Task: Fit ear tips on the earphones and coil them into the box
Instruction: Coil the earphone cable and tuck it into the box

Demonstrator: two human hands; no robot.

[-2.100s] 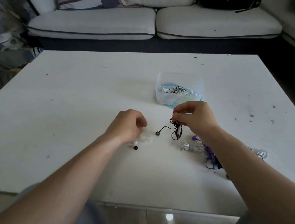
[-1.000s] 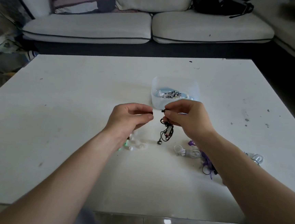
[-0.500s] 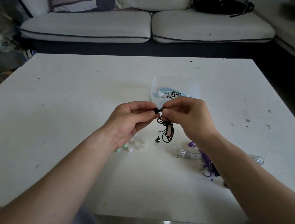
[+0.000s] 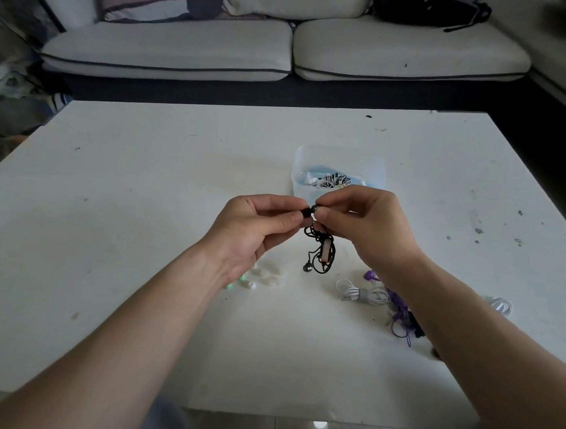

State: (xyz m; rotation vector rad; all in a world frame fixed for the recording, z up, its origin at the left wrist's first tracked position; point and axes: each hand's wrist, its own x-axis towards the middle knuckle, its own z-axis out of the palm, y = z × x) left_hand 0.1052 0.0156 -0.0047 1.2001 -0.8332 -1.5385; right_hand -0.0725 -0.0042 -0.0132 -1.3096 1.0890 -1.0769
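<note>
My left hand (image 4: pixel 256 227) pinches a small black ear tip (image 4: pixel 305 212) between thumb and forefinger. It is pressed against the earbud held in the fingertips of my right hand (image 4: pixel 364 226). Black earphones (image 4: pixel 322 252) hang in a loose bundle below that hand, with the second earbud (image 4: pixel 307 268) dangling just above the table. Behind my hands stands the clear plastic box (image 4: pixel 378 168), with coiled earphones inside. Loose white and green ear tips (image 4: pixel 262 279) lie on the table under my left wrist.
A coiled white earphone set (image 4: pixel 362 293), tangled purple earphones (image 4: pixel 399 313) and another white coil (image 4: pixel 499 304) lie on the white table (image 4: pixel 136 235) near my right forearm. A sofa (image 4: pixel 289 50) stands beyond the far table edge.
My left hand picked a black ear tip up off the table and rose to meet my right hand. The tip now touches the earbud, and the black cable bundle hangs off the table.
</note>
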